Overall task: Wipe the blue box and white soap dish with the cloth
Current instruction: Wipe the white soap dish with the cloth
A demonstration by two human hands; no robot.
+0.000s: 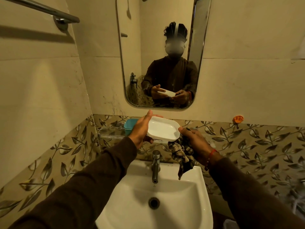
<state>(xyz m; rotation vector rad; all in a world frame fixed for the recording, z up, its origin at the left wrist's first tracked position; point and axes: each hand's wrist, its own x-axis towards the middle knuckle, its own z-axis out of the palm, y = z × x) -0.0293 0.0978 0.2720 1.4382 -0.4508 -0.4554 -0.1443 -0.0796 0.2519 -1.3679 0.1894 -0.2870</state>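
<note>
Soap dish: the white soap dish (162,128) is held in the air above the sink (194,192), hollow side up and tilted slightly, just in front of the glass shelf (112,136).

Left hand: the left hand (140,129) cups the dish's left end, thumb over the rim and fingers (149,140) curled beneath, closed on it.

Right hand: the right hand (195,142) pinches the dish's right end with the thumb on the rim, while its remaining fingers are closed around the cloth (180,152).

Cloth: patterned, bunched under the dish's right corner, its tail hanging down beside the tap (155,164).

Blue box: the blue box (130,126) stands on the glass shelf, partly hidden behind the left hand, apart from the dish.

Handling, dish: probably light, rigid plastic with a glossy and likely slippery surface; best held at one short end by rim and underside, leaving the hollow free for wiping.

Handling, cloth: soft and limp; it looks better gathered into a pad under the fingertips, so the loose tail does not drag.

Handling, box: apparently light and stiff; a grip across its side walls seems suitable.

Risk: a drop onto the hard sink could chip or crack the dish.
</note>
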